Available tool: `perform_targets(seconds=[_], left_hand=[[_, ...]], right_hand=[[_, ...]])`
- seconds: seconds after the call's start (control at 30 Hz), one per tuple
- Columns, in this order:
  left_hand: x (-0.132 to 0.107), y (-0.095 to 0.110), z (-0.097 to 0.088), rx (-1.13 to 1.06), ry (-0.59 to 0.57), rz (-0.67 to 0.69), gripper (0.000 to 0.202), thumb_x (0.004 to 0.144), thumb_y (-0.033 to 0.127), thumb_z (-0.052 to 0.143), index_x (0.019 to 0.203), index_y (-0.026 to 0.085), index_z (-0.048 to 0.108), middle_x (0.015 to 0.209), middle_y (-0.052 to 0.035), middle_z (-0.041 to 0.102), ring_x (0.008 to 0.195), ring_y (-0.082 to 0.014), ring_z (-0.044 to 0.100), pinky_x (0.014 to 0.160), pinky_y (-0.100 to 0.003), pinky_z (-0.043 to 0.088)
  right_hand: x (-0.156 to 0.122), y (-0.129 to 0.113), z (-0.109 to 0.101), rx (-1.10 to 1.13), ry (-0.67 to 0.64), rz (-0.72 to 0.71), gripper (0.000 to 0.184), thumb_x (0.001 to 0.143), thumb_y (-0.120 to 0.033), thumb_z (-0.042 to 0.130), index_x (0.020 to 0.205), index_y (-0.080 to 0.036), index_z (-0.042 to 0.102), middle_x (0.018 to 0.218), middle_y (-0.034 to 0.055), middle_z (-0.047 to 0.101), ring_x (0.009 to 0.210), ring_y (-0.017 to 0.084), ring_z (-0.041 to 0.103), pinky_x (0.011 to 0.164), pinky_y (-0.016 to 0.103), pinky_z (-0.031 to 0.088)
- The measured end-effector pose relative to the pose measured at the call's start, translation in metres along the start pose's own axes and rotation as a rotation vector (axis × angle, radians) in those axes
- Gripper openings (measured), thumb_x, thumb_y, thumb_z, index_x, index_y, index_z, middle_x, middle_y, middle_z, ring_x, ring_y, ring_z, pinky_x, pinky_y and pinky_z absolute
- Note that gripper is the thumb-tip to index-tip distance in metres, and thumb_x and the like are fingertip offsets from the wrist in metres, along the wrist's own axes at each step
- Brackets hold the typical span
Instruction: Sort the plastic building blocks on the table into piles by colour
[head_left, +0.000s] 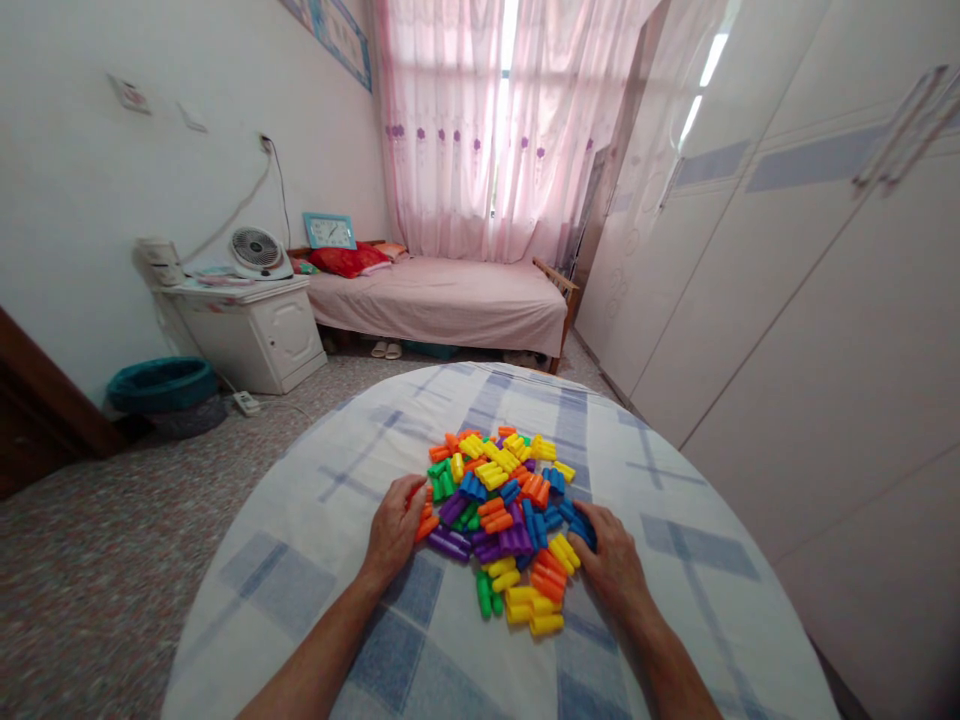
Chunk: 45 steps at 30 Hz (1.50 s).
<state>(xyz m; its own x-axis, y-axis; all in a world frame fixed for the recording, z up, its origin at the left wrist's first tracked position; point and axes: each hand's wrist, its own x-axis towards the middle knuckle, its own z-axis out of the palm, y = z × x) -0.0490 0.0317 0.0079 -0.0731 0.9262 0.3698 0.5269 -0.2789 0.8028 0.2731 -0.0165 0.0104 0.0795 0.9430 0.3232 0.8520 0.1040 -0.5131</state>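
Note:
A heap of plastic toy building pieces point(493, 520), shaped like short joined tubes in yellow, orange, blue, green and purple, lies on the tablecloth point(300, 590). My left hand point(394, 527) rests at the heap's left edge, fingers bent and apart against several orange pieces point(426, 527). On the opposite side, my right hand point(611, 555) curves around blue pieces point(577, 525), its thumb and forefinger spread with the blue ones between them. Neither hand lifts anything off the table. Loose yellow pieces point(532, 608) and a green piece point(486, 595) lie at the near edge.
Beyond the round table stands a bed point(442, 295) below pink curtains point(457, 130). To the left are a white cabinet point(281, 335) bearing a fan point(257, 250), and a lined bin point(165, 390). A tall white wardrobe point(750, 300) runs along the right.

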Motion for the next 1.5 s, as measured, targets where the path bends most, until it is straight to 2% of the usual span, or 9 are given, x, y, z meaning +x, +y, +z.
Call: perform_targets(seconds=[0.87, 1.0, 1.07, 1.2, 1.3, 1.37, 1.43, 1.5], left_hand=[[0.000, 0.000, 0.000, 0.011, -0.006, 0.005, 0.033, 0.087, 0.041, 0.041, 0.101, 0.019, 0.061, 0.105, -0.0080, 0.063, 0.102, -0.0220, 0.058, 0.095, -0.039, 0.044], [0.000, 0.002, -0.001, 0.007, 0.009, 0.004, 0.032, 0.087, 0.040, 0.041, 0.102, 0.019, 0.061, 0.105, -0.0075, 0.063, 0.102, -0.0213, 0.058, 0.094, -0.038, 0.045], [-0.001, 0.002, 0.000, 0.001, 0.013, 0.002, 0.032, 0.088, 0.040, 0.041, 0.101, 0.019, 0.062, 0.105, -0.0074, 0.063, 0.101, -0.0211, 0.058, 0.093, -0.037, 0.045], [-0.001, 0.002, 0.001, 0.010, 0.023, 0.015, 0.032, 0.088, 0.038, 0.040, 0.101, 0.018, 0.062, 0.105, -0.0080, 0.062, 0.102, -0.0213, 0.058, 0.093, -0.037, 0.046], [-0.002, 0.009, -0.001, 0.079, 0.141, 0.070, 0.033, 0.088, 0.035, 0.040, 0.107, 0.017, 0.060, 0.115, -0.0106, 0.059, 0.110, -0.0235, 0.054, 0.099, -0.041, 0.042], [-0.006, 0.020, -0.005, 0.133, 0.214, 0.159, 0.034, 0.088, 0.032, 0.042, 0.114, 0.018, 0.058, 0.122, -0.0115, 0.055, 0.117, -0.0246, 0.049, 0.103, -0.042, 0.038], [-0.015, 0.036, -0.008, 0.174, 0.158, 0.259, 0.037, 0.087, 0.031, 0.044, 0.121, 0.020, 0.055, 0.125, -0.0110, 0.053, 0.119, -0.0244, 0.048, 0.103, -0.040, 0.038], [-0.031, 0.054, -0.010, 0.217, -0.025, 0.313, 0.043, 0.085, 0.037, 0.049, 0.127, 0.023, 0.051, 0.128, -0.0107, 0.052, 0.118, -0.0252, 0.050, 0.099, -0.038, 0.042]], right_hand=[[0.000, 0.000, 0.001, 0.002, 0.019, -0.003, 0.040, 0.077, -0.028, 0.049, 0.115, -0.021, 0.058, 0.112, 0.0075, 0.062, 0.105, 0.021, 0.056, 0.094, 0.038, 0.041], [0.001, -0.013, -0.011, 0.024, 0.064, -0.026, 0.040, 0.078, -0.034, 0.051, 0.115, -0.019, 0.058, 0.117, 0.0097, 0.060, 0.111, 0.023, 0.053, 0.098, 0.041, 0.039], [-0.001, -0.026, -0.023, 0.070, 0.021, -0.047, 0.041, 0.080, -0.037, 0.050, 0.118, -0.021, 0.056, 0.120, 0.0090, 0.059, 0.114, 0.023, 0.052, 0.100, 0.040, 0.039], [-0.020, -0.048, -0.033, 0.145, -0.124, -0.051, 0.050, 0.083, -0.042, 0.050, 0.130, -0.025, 0.046, 0.130, 0.0076, 0.053, 0.120, 0.021, 0.049, 0.101, 0.038, 0.039], [-0.041, -0.051, -0.020, 0.100, -0.151, -0.070, 0.068, 0.076, -0.043, 0.059, 0.137, -0.022, 0.037, 0.142, 0.0116, 0.042, 0.130, 0.026, 0.039, 0.105, 0.044, 0.034], [-0.054, -0.047, -0.007, 0.055, -0.149, -0.080, 0.080, 0.070, -0.040, 0.065, 0.140, -0.020, 0.032, 0.147, 0.0143, 0.033, 0.135, 0.030, 0.031, 0.107, 0.048, 0.031], [-0.064, -0.043, 0.003, 0.002, -0.149, -0.093, 0.089, 0.065, -0.035, 0.068, 0.143, -0.019, 0.027, 0.150, 0.0155, 0.026, 0.138, 0.032, 0.024, 0.108, 0.050, 0.028], [-0.069, -0.040, 0.008, -0.047, -0.155, -0.102, 0.093, 0.062, -0.030, 0.067, 0.144, -0.018, 0.025, 0.151, 0.0160, 0.022, 0.139, 0.032, 0.020, 0.109, 0.050, 0.026]])
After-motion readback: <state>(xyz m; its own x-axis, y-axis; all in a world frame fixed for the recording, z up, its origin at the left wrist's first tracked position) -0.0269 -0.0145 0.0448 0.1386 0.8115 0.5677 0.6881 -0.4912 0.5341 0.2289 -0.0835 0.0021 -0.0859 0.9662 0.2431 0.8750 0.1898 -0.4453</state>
